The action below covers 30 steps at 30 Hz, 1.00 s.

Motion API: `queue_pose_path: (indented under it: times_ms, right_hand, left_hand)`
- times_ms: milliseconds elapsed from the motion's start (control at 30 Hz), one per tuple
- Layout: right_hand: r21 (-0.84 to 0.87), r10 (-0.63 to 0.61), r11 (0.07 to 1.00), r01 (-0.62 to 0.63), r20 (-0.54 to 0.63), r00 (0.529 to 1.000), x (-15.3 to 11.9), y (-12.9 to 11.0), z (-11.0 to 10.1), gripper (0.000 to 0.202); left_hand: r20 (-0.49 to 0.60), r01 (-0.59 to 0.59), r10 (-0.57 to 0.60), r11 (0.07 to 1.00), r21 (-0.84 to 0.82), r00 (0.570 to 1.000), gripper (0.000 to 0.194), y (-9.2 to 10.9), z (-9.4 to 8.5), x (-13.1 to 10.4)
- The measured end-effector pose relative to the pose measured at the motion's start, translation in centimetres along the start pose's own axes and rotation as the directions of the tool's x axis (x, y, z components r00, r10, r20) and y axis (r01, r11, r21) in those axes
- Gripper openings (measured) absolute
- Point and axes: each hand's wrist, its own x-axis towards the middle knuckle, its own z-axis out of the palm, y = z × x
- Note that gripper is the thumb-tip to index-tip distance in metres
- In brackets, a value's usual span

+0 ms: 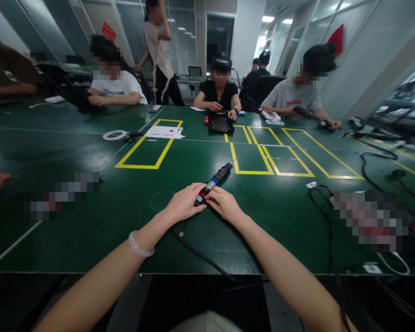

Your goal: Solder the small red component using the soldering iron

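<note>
An electric screwdriver (218, 177), black with a blue and silver band, lies slanted on the green table (124, 249). Its thin bit points away from me and to the right. My left hand (186, 201) is closed round the left side of its rear end, thumb toward me. From the right, my right hand (227, 205) grips the same end with bent fingers, partly hidden from view. Small red and grey parts show between the two hands. A black cable (204, 259) runs from near my left wrist toward the table's front edge.
Yellow tape outlines (136, 166) mark the table. Across from me, a person works at a black tray (221, 123). White paper (164, 132) and a coiled white cable (115, 135) lie ahead to the left. Black cables (330, 221) run along the right side.
</note>
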Motion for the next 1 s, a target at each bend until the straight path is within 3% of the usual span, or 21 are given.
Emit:
queue_pose_path:
  times_ms: [300,533,667,800,1000]
  right_hand:
    - [0.094,0.042,0.995,-0.041,-0.007,0.999,0.1,0.1,-0.6,0.011]
    - [0.097,0.107,0.99,-0.103,-0.041,0.993,-0.2,0.4,-1.1,0.012]
    - [0.094,0.133,0.987,-0.13,-0.028,0.991,-0.2,0.7,-1.3,0.012]
    - [0.089,0.136,0.987,-0.134,-0.012,0.991,-0.2,0.7,-1.5,0.013]
    - [0.079,0.133,0.988,-0.133,0.002,0.991,-0.2,0.6,-1.5,0.013]
  left_hand:
    - [-0.072,0.114,-0.105,0.983,0.142,0.992,0.054,1.5,0.8,0.4]
    - [-0.057,0.103,-0.093,0.971,0.216,0.994,0.055,0.1,0.4,0.6]
    - [-0.055,0.154,-0.145,0.952,0.264,0.988,0.058,-2.1,-0.2,1.2]
    - [-0.063,0.281,-0.275,0.916,0.286,0.959,0.061,-5.5,-1.5,1.5]
    - [-0.095,0.526,-0.522,0.804,0.277,0.848,0.067,-12.5,-4.4,0.1]
